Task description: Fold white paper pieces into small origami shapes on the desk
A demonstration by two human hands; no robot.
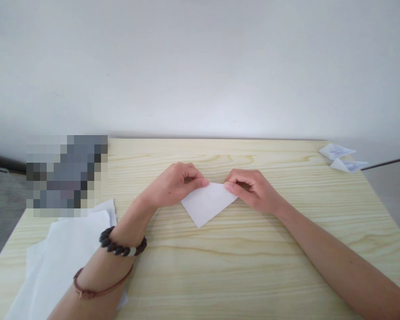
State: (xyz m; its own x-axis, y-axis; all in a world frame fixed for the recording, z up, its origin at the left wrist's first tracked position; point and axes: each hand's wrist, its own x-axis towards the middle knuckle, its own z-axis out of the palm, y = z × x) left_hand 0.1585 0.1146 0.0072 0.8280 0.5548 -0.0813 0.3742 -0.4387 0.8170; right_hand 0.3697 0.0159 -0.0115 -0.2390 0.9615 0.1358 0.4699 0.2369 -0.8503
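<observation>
A small white folded paper (206, 205) lies on the pale wooden table (240, 258), shaped like a diamond with one point toward me. My left hand (175, 184) pinches its upper left edge with curled fingers. My right hand (250, 187) pinches its upper right corner the same way. The two hands nearly meet above the paper's top. My left wrist carries a dark bead bracelet and a thin brown cord.
A loose stack of white sheets (63, 253) lies at the near left of the table. Two folded white paper pieces (342, 158) sit at the far right corner. A blurred-out patch (66, 175) covers something at the far left. A plain wall stands behind the table.
</observation>
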